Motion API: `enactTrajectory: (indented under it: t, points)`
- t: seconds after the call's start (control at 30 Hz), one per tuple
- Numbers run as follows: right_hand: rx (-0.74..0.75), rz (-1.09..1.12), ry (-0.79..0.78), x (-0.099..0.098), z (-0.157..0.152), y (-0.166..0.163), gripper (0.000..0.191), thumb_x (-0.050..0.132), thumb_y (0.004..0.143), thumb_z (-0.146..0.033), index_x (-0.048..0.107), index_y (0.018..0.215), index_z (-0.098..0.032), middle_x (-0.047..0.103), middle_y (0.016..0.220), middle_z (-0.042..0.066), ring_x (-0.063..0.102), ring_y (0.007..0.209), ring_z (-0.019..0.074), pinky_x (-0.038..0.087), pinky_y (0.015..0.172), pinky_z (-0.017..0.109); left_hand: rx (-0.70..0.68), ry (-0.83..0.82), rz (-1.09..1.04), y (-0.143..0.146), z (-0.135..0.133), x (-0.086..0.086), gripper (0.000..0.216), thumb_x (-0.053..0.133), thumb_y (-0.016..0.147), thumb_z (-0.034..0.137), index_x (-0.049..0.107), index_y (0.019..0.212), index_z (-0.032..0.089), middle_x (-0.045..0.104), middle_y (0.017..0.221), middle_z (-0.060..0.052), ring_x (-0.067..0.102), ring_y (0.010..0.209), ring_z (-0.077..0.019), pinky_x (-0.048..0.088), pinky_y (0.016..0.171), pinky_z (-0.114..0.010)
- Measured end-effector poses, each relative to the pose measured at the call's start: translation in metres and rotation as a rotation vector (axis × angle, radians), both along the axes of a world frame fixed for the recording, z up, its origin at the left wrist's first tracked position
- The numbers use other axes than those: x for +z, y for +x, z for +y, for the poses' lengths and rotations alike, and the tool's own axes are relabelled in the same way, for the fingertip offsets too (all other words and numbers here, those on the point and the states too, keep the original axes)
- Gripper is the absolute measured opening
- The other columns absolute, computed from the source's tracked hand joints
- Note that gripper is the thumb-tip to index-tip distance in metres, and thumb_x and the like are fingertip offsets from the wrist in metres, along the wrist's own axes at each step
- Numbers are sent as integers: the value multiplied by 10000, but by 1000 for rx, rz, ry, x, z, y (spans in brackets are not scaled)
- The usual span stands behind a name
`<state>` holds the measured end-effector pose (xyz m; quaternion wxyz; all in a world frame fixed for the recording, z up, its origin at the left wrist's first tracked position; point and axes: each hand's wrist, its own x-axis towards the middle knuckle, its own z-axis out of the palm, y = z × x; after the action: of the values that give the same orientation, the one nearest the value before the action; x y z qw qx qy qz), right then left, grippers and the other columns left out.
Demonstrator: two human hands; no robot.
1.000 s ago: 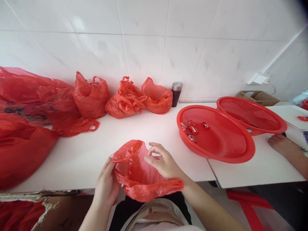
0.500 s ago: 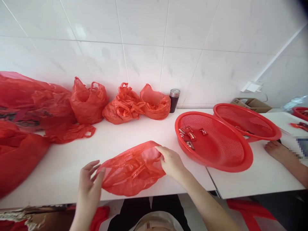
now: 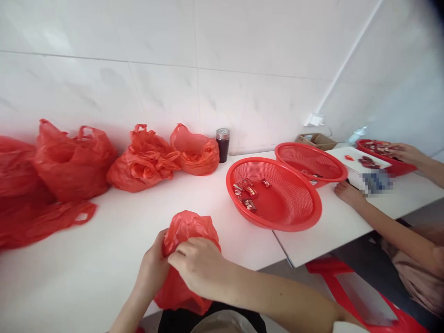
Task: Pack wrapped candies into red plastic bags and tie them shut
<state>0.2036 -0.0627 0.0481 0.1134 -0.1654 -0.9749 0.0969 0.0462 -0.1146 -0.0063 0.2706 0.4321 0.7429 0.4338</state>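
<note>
A thin red plastic bag (image 3: 194, 223) is bunched up at the table's front edge, between my two hands. My left hand (image 3: 156, 259) grips its left side, the fingers partly hidden behind the plastic. Across the front of the bag lies my right hand (image 3: 199, 266), its fingers curled closed on the plastic. Right of the bag stands a red perforated basket (image 3: 294, 217) with several small wrapped packets (image 3: 248, 187) at its left side.
Filled red bags (image 3: 74, 162) line the wall, beside a dark tumbler (image 3: 223, 145). A second red basket (image 3: 312, 159) sits behind the first. On the right, a co-worker's hand (image 3: 347, 192) rests on the table; another hand (image 3: 404, 152) reaches into a red container (image 3: 398, 169).
The bag was spread wide between my hands; now it is gathered narrow, with my right hand brought left against it. The view has turned right, showing more of the co-worker.
</note>
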Motion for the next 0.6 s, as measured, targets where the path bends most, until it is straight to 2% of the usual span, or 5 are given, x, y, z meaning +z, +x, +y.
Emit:
enactTrajectory:
  t: [0.17, 0.27, 0.37, 0.47, 0.6]
  points:
    - [-124, -537, -15, -23, 34, 20, 347, 752, 642, -176, 675, 980, -156, 698, 954, 144, 669, 825, 285, 523, 633, 366, 82, -24, -648, -13, -12, 33, 599, 754, 626, 418, 511, 1172, 374, 723, 933, -9, 687, 686, -247, 541, 562, -333]
    - [-147, -617, -57, -8, 51, 43, 407, 783, 607, -155, 681, 1002, -166, 719, 915, 125, 684, 821, 284, 527, 641, 351, 108, -57, -686, -41, -24, 34, 495, 848, 504, 358, 605, 935, 368, 696, 1146, 11, 692, 878, -285, 575, 623, -340]
    - [91, -428, -304, 32, 67, 62, 338, 756, 717, -241, 686, 1047, -226, 730, 974, 51, 688, 859, 214, 516, 715, 287, 25, -103, -539, -55, -25, 19, 333, 848, 477, 437, 614, 635, 261, 690, 1179, -18, 627, 1066, -349, 581, 750, -376]
    - [240, 14, -572, 76, 104, 76, 295, 539, 912, -264, 608, 1195, -317, 679, 1153, -37, 647, 1013, 112, 473, 844, 213, -25, -131, -294, -44, -16, 6, 309, 757, 579, 540, 711, 714, 267, 727, 1025, -45, 618, 1057, -343, 565, 788, -359]
    - [-442, -67, -277, 86, 187, 94, 372, 546, 893, -232, 558, 1263, -273, 632, 1231, 33, 601, 1096, 176, 450, 909, 288, 32, -126, -253, -8, -4, 5, 459, 670, 692, 555, 704, 1077, 310, 724, 1061, -7, 652, 995, -283, 566, 733, -292]
